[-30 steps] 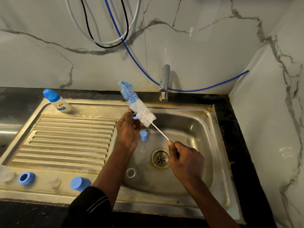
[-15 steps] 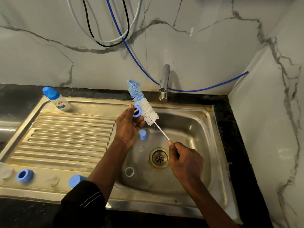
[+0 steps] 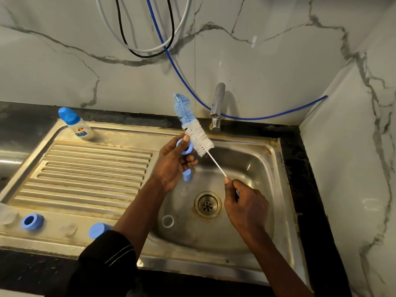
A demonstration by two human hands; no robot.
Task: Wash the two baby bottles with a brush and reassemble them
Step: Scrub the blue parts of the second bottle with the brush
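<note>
Head view: blue screw ring [image 3: 186, 147] is pinched in left hand [image 3: 171, 166] above sink basin [image 3: 278, 189]. Bottle brush [image 3: 194, 129] is gripped by its handle in right hand [image 3: 246, 209], white bristles against the ring, blue tip angled up near tap [image 3: 216, 106]. Capped baby bottle [image 3: 75, 125] is stood at the drainboard's back left corner. Second blue ring [image 3: 32, 221] and blue cap [image 3: 97, 230] are laid on the front ledge. Another blue part [image 3: 186, 175] and clear round piece [image 3: 167, 221] are seen in the basin.

I'm seeing dim warm light glinting off the sink [image 3: 259, 163]; edges are bowing, left hand [image 3: 171, 166] is blurring slightly.
</note>
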